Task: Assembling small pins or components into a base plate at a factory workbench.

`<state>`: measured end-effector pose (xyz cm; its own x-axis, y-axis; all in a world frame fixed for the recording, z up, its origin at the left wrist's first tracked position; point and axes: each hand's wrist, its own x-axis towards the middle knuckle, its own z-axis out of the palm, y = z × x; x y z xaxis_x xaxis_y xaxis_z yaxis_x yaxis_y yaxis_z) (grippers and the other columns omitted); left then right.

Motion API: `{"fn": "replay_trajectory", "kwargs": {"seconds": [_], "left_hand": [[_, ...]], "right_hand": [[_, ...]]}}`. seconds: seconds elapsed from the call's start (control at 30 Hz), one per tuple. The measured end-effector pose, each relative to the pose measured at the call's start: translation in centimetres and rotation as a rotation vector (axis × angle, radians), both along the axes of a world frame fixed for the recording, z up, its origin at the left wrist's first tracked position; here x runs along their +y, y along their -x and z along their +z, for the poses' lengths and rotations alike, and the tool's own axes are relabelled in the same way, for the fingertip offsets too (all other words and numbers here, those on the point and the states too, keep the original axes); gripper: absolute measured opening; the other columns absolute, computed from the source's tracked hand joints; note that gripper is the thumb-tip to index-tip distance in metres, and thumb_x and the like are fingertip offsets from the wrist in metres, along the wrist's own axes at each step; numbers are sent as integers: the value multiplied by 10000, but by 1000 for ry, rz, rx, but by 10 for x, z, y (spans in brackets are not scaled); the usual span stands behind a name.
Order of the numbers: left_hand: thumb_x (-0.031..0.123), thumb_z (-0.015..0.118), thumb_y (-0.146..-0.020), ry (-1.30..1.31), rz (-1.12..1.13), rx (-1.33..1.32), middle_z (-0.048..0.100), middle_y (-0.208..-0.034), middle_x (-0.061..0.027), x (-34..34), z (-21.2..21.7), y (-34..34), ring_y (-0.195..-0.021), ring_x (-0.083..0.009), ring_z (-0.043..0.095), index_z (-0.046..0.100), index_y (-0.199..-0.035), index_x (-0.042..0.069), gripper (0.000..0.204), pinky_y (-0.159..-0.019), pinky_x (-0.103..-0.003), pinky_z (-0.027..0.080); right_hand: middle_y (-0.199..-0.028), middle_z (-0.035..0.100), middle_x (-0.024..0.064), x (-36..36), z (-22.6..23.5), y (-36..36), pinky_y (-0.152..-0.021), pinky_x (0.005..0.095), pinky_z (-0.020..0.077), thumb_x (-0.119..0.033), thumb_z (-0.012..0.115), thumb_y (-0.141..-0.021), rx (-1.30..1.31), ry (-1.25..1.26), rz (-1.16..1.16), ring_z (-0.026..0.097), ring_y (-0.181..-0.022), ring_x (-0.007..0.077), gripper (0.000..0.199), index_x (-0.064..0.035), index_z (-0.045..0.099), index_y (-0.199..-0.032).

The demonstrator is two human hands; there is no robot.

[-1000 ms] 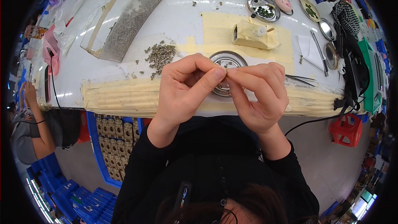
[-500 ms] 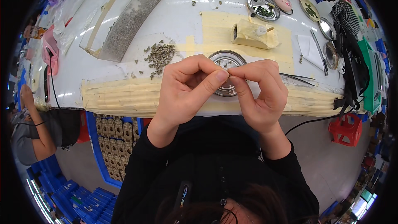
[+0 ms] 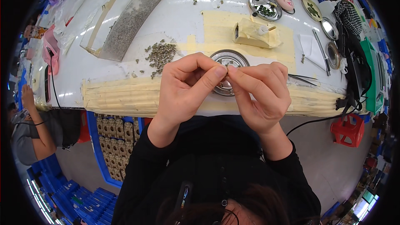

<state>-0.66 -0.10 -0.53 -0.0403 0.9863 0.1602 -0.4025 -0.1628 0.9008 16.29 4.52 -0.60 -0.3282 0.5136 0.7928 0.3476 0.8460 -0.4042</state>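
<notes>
My left hand (image 3: 187, 87) and my right hand (image 3: 262, 91) meet fingertip to fingertip above a round metal dish (image 3: 244, 60). Each is closed in a pinch of thumb and forefinger. Whatever sits between the fingertips is too small to name. A few tiny pieces lie in the dish, which my hands partly cover. Left of my left hand, a heap of small metal parts (image 3: 161, 55) is spread on the white table. Dark tweezers (image 3: 303, 79) lie to the right of my right hand, partly behind it.
A clear bin of small grey parts (image 3: 131, 23) stands at the far left. Beyond my hands is a tape-wrapped block (image 3: 257, 34). A metal tray (image 3: 265, 7) holds dark green pieces. A blue crate (image 3: 102, 158) sits below the table's taped front edge (image 3: 121, 96). Another person's arm (image 3: 39, 129) shows at left.
My right hand's fingers have shifted slightly, with the forefinger now straighter and pressed closer to the left fingertips. The left hand has barely moved. The tweezers show a little less beside my right hand.
</notes>
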Motion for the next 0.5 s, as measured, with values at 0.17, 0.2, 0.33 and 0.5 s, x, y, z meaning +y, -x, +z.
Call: {"fn": "replay_trajectory", "kwargs": {"seconds": [0.17,0.2,0.33,0.5], "left_hand": [[25,650,-954,0,-9,-2,707,-865,-68,1,0,1,-804,-74,640,676,-959,-53,82,-727,-210,519],[26,649,-955,2,-4,-1,707,-865,-68,0,0,1,-805,-75,641,676,-960,-53,84,-727,-211,519],[30,647,-958,13,4,3,707,-866,-71,0,1,-1,-808,-79,643,675,-959,-54,89,-729,-216,523],[20,653,-951,12,5,16,707,-880,-75,1,2,-2,-813,-85,646,678,-979,-59,87,-735,-221,527]], "right_hand": [[-798,685,3,-3,4,1,-677,291,334,4,813,-686,-32,-42,-34,555,-660,142,305,-76,770,-977],[-819,685,-5,-4,3,0,-693,295,338,-10,794,-664,-48,-57,-46,563,-672,140,333,-83,768,-988],[-866,685,-17,-7,-2,0,-729,305,345,-42,747,-616,-94,-134,-115,577,-693,139,401,-98,764,-1012],[-829,681,-17,-4,-1,1,-709,295,350,-18,774,-643,-40,-96,-100,580,-678,142,346,-94,761,-980]]}}
